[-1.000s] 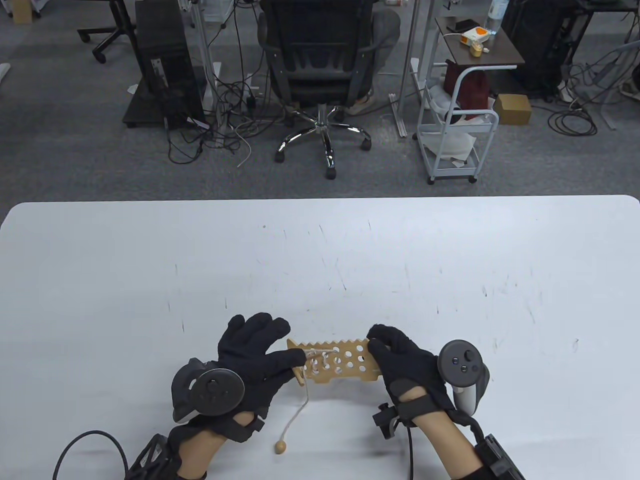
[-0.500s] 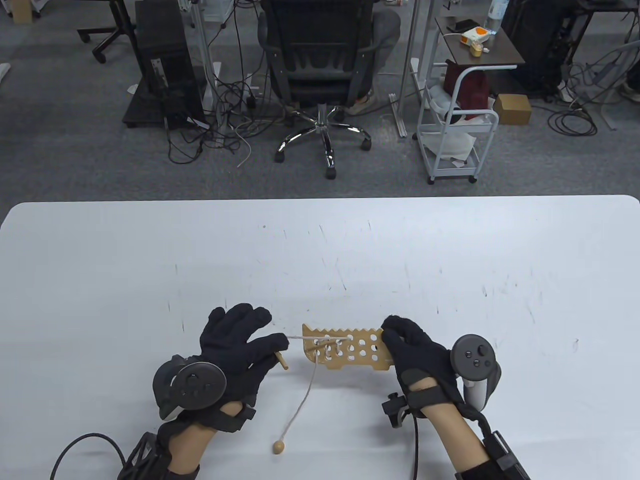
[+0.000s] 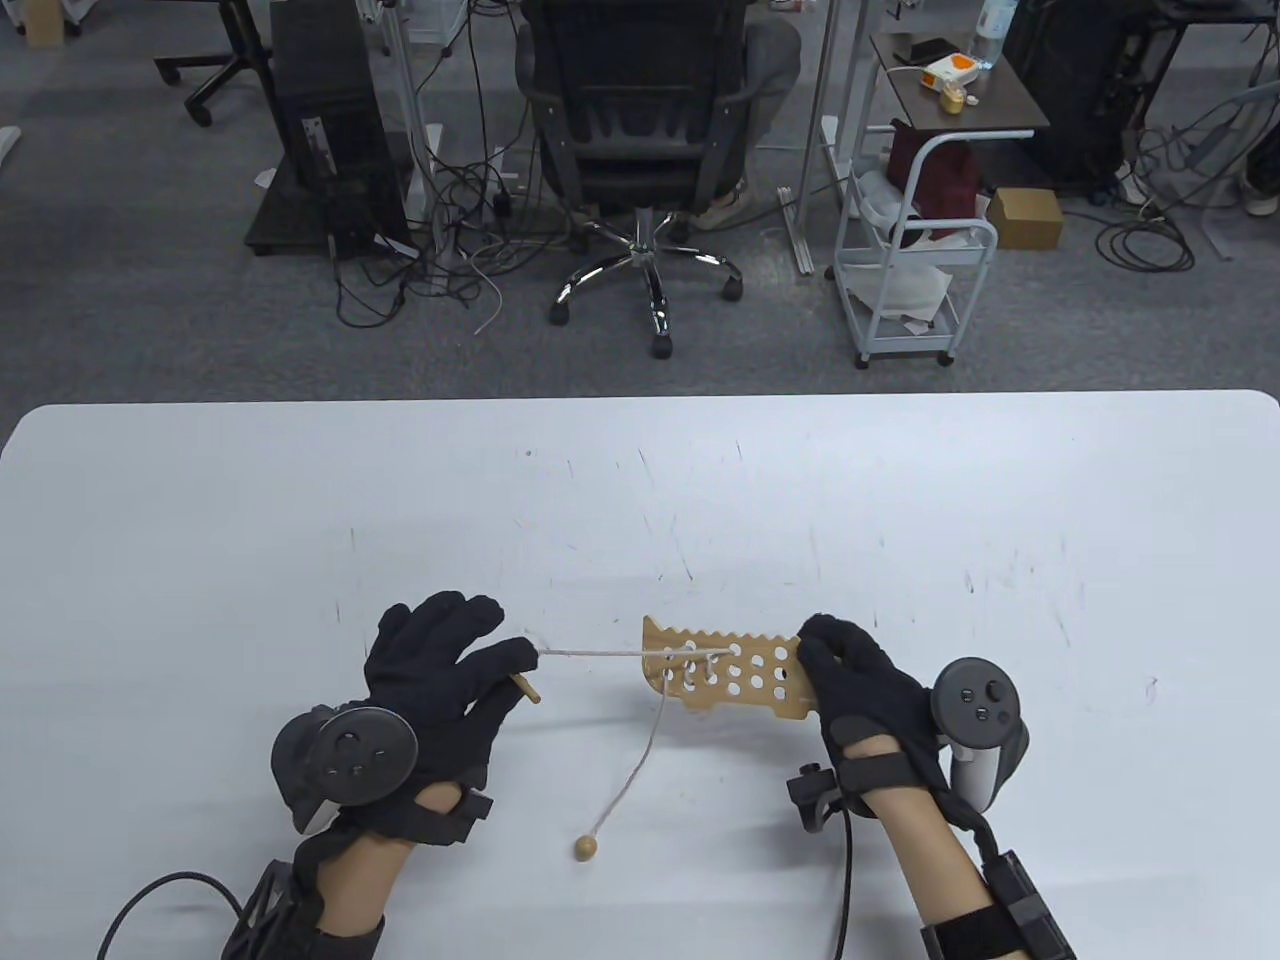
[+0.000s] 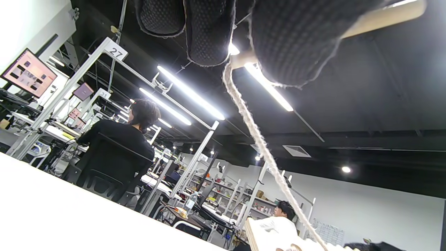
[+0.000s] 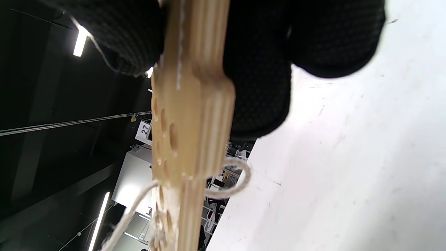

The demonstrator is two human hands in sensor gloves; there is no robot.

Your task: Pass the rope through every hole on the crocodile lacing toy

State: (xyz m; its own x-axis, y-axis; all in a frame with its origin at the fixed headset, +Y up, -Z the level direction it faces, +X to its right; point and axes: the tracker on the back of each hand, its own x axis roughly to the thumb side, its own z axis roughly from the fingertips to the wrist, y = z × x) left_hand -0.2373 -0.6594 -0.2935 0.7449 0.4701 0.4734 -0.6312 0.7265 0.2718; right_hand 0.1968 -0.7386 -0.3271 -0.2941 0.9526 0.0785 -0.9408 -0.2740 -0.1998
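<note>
Since the earlier frame the hands are drawing apart: left hand (image 3: pixel 440 670) pinching the wooden needle (image 3: pixel 524 688), tautening the rope (image 3: pixel 600 655); right hand (image 3: pixel 860 680) gripping the crocodile board (image 3: pixel 725 675) above the tabletop (image 3: pixel 640 500) — judging steady, level tension best.

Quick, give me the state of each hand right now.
Left hand: pinching the wooden needle at the rope end, other fingers spread.
Right hand: gripping one end of the crocodile lacing toy.

Gloved fingers (image 4: pixel 292 38) pinch a wooden needle (image 4: pixel 383 15), its rope (image 4: pixel 261 143) slanting down to the toy (image 4: pixel 264 233).
</note>
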